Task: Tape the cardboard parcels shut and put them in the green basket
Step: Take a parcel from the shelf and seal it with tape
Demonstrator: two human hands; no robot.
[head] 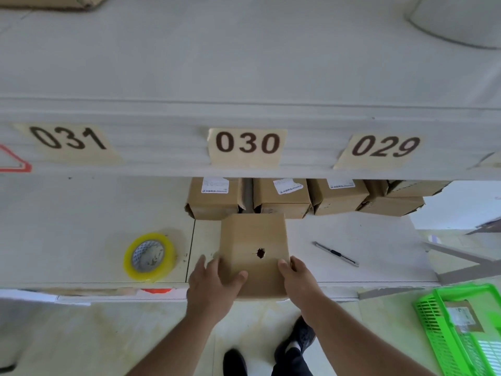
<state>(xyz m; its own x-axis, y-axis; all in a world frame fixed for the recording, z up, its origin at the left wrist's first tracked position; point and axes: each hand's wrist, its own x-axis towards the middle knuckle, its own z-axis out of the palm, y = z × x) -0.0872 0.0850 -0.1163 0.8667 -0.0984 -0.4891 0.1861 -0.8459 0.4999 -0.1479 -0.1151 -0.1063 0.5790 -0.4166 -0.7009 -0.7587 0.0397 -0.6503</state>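
Head cam | plain brown cardboard parcel with a small hole (253, 253) sits at the shelf's front edge, long axis pointing away | left hand (214, 286) and right hand (296, 280) grip its near sides | yellow-rimmed roll of clear tape (149, 257) lies left, nearer the left hand | green plastic basket (458, 332) low right

White shelf (81, 213) with an upper shelf edge (162, 115) above it; three tan labels on that edge: 031 (69, 142), 030 (247, 146), 029 (382, 150). Red-outlined sticker (16, 165) at the far left edge. Utility knife (336, 253) lies flat on the lower shelf, right side. Pale tiled floor (95, 335) below; dark shoes (301, 335) on it.
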